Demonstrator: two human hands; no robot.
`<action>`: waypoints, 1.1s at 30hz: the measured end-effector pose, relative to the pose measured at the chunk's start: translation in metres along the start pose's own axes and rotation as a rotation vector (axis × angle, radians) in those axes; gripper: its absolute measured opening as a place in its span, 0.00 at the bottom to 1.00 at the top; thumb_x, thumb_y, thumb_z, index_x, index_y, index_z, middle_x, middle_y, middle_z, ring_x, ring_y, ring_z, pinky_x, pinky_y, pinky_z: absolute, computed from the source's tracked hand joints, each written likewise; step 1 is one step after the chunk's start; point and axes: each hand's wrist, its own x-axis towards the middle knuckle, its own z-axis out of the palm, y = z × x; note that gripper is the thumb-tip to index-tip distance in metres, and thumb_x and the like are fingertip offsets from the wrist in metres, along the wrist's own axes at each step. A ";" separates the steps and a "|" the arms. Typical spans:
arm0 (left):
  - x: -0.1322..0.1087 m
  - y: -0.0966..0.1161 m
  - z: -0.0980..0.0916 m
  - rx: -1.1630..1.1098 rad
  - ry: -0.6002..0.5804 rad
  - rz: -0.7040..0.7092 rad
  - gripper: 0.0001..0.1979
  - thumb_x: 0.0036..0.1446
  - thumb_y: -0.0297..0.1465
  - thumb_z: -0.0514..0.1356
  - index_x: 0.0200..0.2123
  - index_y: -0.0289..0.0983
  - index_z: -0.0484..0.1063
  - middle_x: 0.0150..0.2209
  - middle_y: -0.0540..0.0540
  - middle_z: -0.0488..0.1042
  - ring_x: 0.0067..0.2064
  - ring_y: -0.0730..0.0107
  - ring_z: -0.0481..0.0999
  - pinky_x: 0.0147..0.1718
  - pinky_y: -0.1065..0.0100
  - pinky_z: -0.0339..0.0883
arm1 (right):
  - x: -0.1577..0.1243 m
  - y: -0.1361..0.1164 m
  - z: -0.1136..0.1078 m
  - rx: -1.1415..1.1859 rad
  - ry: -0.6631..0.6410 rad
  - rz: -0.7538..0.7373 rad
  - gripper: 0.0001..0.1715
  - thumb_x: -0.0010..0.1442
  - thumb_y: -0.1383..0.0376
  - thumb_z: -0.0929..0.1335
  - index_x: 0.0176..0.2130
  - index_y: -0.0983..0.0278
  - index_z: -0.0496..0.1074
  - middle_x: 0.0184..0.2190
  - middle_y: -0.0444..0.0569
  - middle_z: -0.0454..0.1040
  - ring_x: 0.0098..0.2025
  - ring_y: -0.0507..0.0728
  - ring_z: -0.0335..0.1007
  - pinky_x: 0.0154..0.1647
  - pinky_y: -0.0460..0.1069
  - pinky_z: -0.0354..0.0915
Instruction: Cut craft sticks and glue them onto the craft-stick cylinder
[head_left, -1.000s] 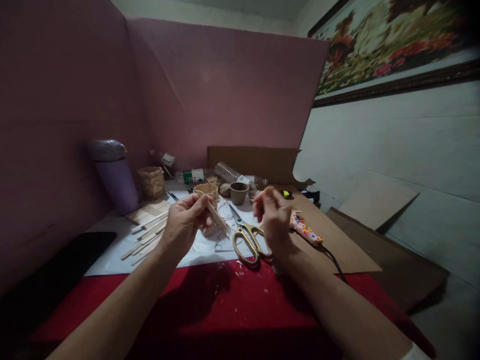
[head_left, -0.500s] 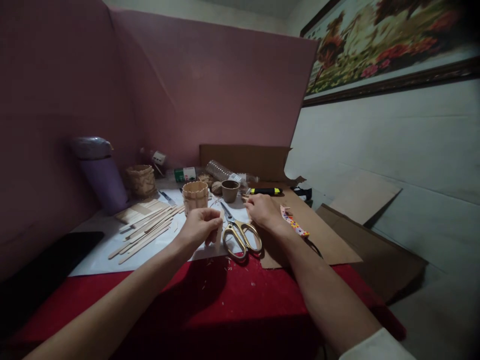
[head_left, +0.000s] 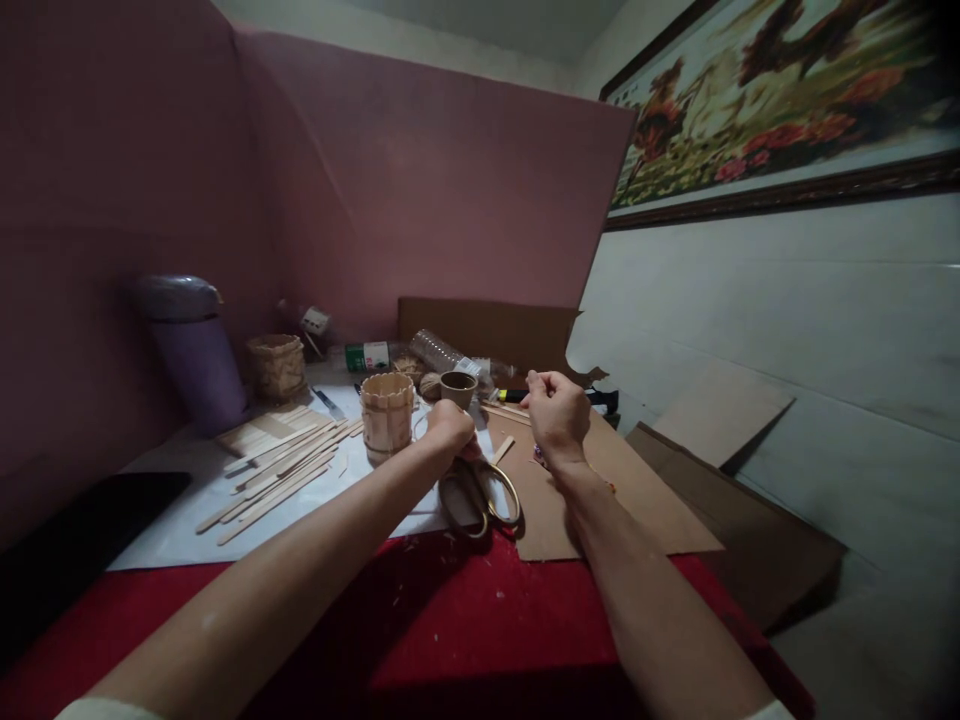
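I have the left hand [head_left: 454, 431] pinching a flat, pale wooden stick [head_left: 503, 451] over gold-loop-handled scissors [head_left: 488, 506]; at its three o'clock, the right hand [head_left: 556, 412] curls narrow, contents I can't tell.

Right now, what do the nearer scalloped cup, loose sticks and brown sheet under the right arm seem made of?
Scalloped cup: probably wood, matte, with upright slat-like strips. Loose sticks: likely bare wood, pale tan, without gloss. Brown sheet: cardboard, apparently; dull, plain surface.

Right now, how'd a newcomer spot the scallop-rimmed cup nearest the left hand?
On the red-covered table, find the white sheet. Just right of its loose wooden sticks stands a pale cup, scalloped at the rim. Set apart: it stands nearer than the similar tan cup beside the purple container.
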 end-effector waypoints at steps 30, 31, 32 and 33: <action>-0.104 -0.082 -0.130 1.305 0.150 0.087 0.15 0.57 0.22 0.50 0.36 0.30 0.78 0.41 0.30 0.79 0.43 0.50 0.78 0.35 0.61 0.67 | -0.060 -0.009 0.012 0.176 -0.077 -0.708 0.21 0.66 0.59 0.62 0.23 0.62 0.60 0.15 0.38 0.55 0.18 0.49 0.52 0.23 0.46 0.47; -0.105 -0.084 -0.126 1.308 0.160 0.078 0.16 0.57 0.21 0.50 0.37 0.29 0.78 0.41 0.29 0.78 0.43 0.49 0.78 0.36 0.59 0.67 | -0.061 -0.009 0.012 0.176 -0.086 -0.710 0.21 0.66 0.59 0.62 0.22 0.62 0.60 0.15 0.38 0.55 0.18 0.49 0.52 0.23 0.46 0.47; -0.105 -0.086 -0.122 1.307 0.171 0.064 0.17 0.57 0.20 0.49 0.38 0.29 0.78 0.42 0.28 0.78 0.42 0.49 0.78 0.35 0.59 0.68 | -0.061 -0.008 0.013 0.176 -0.095 -0.708 0.22 0.66 0.59 0.62 0.22 0.62 0.60 0.15 0.38 0.56 0.18 0.49 0.53 0.23 0.47 0.48; -0.105 -0.087 -0.119 1.304 0.184 0.050 0.18 0.57 0.19 0.48 0.38 0.28 0.78 0.41 0.28 0.78 0.42 0.49 0.79 0.35 0.59 0.68 | -0.062 -0.008 0.013 0.175 -0.104 -0.707 0.22 0.66 0.59 0.63 0.22 0.62 0.60 0.15 0.38 0.56 0.18 0.49 0.53 0.23 0.47 0.48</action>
